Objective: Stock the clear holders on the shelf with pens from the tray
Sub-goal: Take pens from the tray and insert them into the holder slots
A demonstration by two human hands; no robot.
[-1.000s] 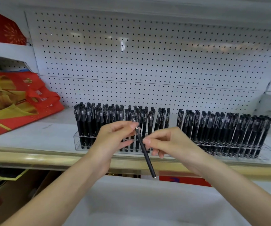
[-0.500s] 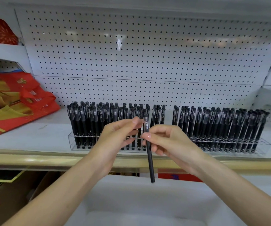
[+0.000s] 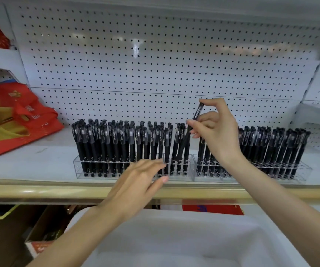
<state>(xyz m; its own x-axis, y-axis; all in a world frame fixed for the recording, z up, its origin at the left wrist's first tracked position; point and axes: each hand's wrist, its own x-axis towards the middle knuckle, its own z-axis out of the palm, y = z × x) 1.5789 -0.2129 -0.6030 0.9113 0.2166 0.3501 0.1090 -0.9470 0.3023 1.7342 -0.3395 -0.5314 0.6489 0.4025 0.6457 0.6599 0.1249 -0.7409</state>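
While the right hand (image 3: pixel 216 132) sits right of centre in the frame, its fingers pinch one black pen (image 3: pixel 183 145) near the upper, capped end. The barrel slants down-left out of the grip, its lower tip at the right end of the left clear holder (image 3: pixel 78 166) among the pens standing there. Left hand (image 3: pixel 136 182): centre frame, fingers straight, tips against that holder's front wall, holding nothing. Right clear holder (image 3: pixel 305 170), filled, behind the right wrist. White tray (image 3: pixel 174 228) at lower centre, below the shelf (image 3: pixel 30 162).
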